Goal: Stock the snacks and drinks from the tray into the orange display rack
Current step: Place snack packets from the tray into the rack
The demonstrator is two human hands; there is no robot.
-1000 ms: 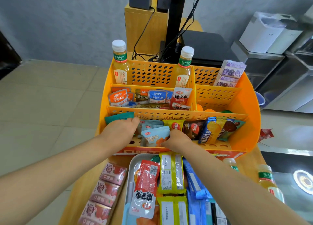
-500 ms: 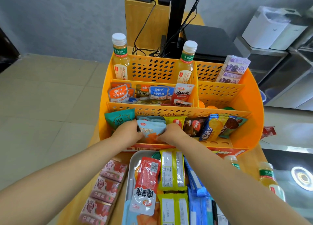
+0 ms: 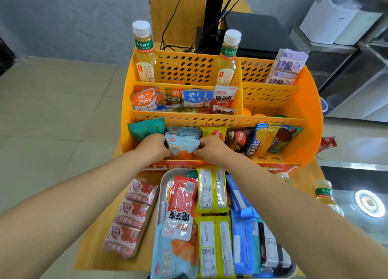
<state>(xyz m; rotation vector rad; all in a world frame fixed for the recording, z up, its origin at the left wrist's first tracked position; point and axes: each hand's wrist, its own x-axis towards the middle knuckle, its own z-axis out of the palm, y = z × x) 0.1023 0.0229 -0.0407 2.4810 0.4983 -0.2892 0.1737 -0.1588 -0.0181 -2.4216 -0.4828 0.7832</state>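
Since half a second ago: closing in from both sides on the light-blue crinkly plastic snack pouch (image 3: 182, 145), now standing more upright in the front row of the orange perforated plastic display rack (image 3: 310, 115). Left hand (image 3: 154, 146) gripping pouch at its 9 o'clock edge, fingers curled. Right hand (image 3: 210, 149) pinching the 3 o'clock edge, fingertips tucked behind, spread not clear. Sitting at 6 o'clock of rack: white rounded plastic tray (image 3: 164, 179), holding more packets.

Tray (image 3: 162, 186) lies before the rack (image 3: 310, 119); bottles (image 3: 144, 54) stand at its back.
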